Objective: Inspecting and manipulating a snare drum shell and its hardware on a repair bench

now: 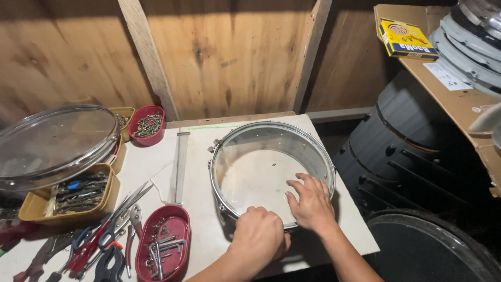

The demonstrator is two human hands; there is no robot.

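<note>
Left hand [259, 233]: curled on the near rim of the round metal drum shell with clear head [245, 156], fingers bent together, clamped on the rim.
Right hand [311, 202]: flat on the clear head, near right, fingers spread apart.
Drum: middle of white table [201, 151].
Near left: red oval tray of metal parts [177, 225], pliers [109, 237].
Far left: small red bowl of screws [156, 133].

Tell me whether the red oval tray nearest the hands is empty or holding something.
Holding something: the red oval tray contains a loose pile of small metal parts, with red floor showing between them.
</note>
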